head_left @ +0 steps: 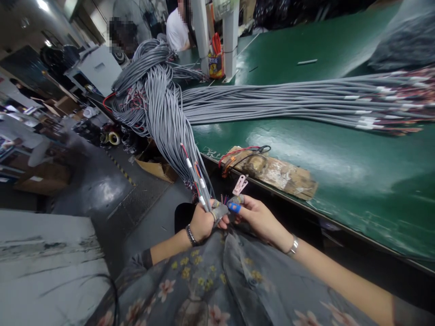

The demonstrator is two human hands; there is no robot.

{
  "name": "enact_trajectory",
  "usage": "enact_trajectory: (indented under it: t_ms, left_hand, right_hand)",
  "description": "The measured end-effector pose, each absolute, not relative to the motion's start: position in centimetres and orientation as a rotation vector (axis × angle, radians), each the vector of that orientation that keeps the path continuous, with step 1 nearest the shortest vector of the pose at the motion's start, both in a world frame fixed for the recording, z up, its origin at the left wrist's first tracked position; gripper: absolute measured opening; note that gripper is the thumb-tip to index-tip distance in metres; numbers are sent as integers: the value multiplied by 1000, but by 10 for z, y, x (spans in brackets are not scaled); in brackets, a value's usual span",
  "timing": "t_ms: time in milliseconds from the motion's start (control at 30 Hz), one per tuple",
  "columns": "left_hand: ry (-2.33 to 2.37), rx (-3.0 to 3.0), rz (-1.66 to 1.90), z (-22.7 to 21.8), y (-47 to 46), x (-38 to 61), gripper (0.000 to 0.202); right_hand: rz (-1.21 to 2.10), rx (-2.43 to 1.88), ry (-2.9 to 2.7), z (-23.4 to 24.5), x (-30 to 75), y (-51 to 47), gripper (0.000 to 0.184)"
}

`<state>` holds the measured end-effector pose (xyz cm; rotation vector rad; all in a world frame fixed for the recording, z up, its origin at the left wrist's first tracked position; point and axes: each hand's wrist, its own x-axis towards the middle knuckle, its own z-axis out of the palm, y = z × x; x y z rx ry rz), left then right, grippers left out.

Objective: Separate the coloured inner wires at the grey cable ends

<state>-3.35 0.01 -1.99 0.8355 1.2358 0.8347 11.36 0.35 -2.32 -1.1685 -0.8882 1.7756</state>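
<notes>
My left hand (pixel 205 220) is closed round the end of a grey cable (pixel 206 204), its thumb and finger wrapped in grey covers. Thin coloured wires (pixel 224 199) stick up from that end between my two hands. My right hand (pixel 256 215) pinches close to these wires; a blue band sits on its thumb and a grey cover on a finger. What lies between its fingertips is too small to make out. Further grey cables with white labels (pixel 189 163) and stripped coloured ends hang beside my left hand. A pink clip (pixel 240 184) is just above my right fingers.
A big bundle of grey cables (pixel 163 90) drapes over the green table's (pixel 356 167) left edge; more cables (pixel 288 102) stretch across it. A worn wooden board (pixel 282 174) with red and black wires lies at the near edge. A person in a white shirt (pixel 177 29) is behind.
</notes>
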Motion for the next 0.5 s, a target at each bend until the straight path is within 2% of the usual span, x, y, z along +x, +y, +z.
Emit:
enact_trajectory:
  t_ms: [233, 500]
  left_hand:
    - [1277, 795, 855, -17, -1, -30, 40]
    - [1266, 824, 874, -18, 0, -30, 41]
  right_hand:
    - [1759, -1163, -843, -24, 113, 1, 33]
    - [1780, -1098, -838, -25, 115, 1, 39]
